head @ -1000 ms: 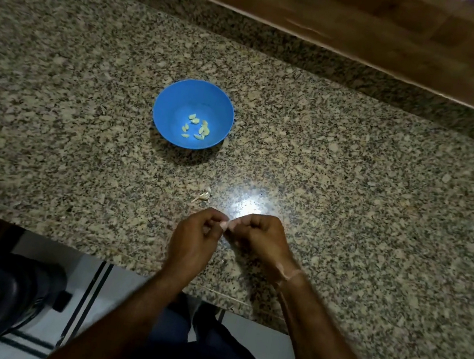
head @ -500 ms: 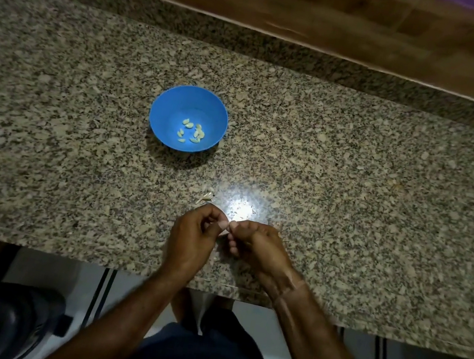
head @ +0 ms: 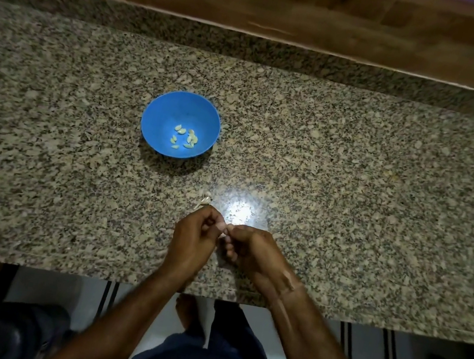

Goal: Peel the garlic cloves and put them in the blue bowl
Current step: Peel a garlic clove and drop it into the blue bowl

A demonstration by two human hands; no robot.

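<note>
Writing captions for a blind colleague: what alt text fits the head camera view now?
The left hand and right hand pinch a small pale garlic clove between their fingertips above a speckled granite countertop. Farther back a round blue bowl holds several peeled cloves; pale papery skin scraps lie just beyond the left hand.

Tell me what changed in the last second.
Nothing was picked up or released. The left hand and right hand keep pinching the garlic clove between them near the front edge of the counter. The blue bowl, its peeled cloves and the peel scraps stayed put; only the camera shifted.
</note>
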